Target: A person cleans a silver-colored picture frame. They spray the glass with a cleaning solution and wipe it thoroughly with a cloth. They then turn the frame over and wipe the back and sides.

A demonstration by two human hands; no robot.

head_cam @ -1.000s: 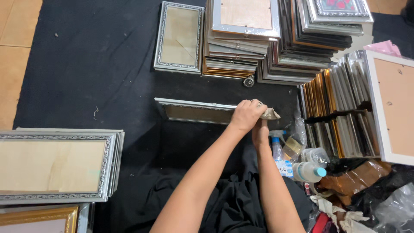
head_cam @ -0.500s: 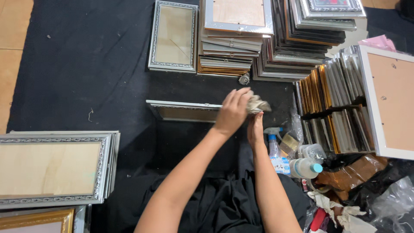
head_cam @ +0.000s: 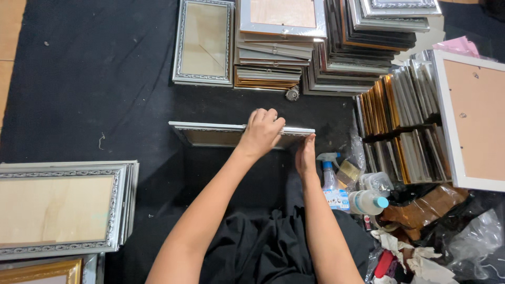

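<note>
The frame, silver and long, stands tilted on its edge on the black cloth directly in front of the person. One second ago the left hand pressed a pale crumpled wad, apparently a cloth, against the frame's right end; half a second ago the wad was lifted above that end. No wad is visible now: the left hand lies over the top rail right of centre, fingers curled down over it and gripping the rail. The right hand has stayed at the right end, fingers extended flat against the corner, bracing and not clasping. Judged from this, the wiping contact has ended and the frame is now only held steady. Whether the wad remains inside the left palm cannot be told. A spray bottle stands just right of the right hand. Stacks of frames lie beyond, and another stack at left.
</note>
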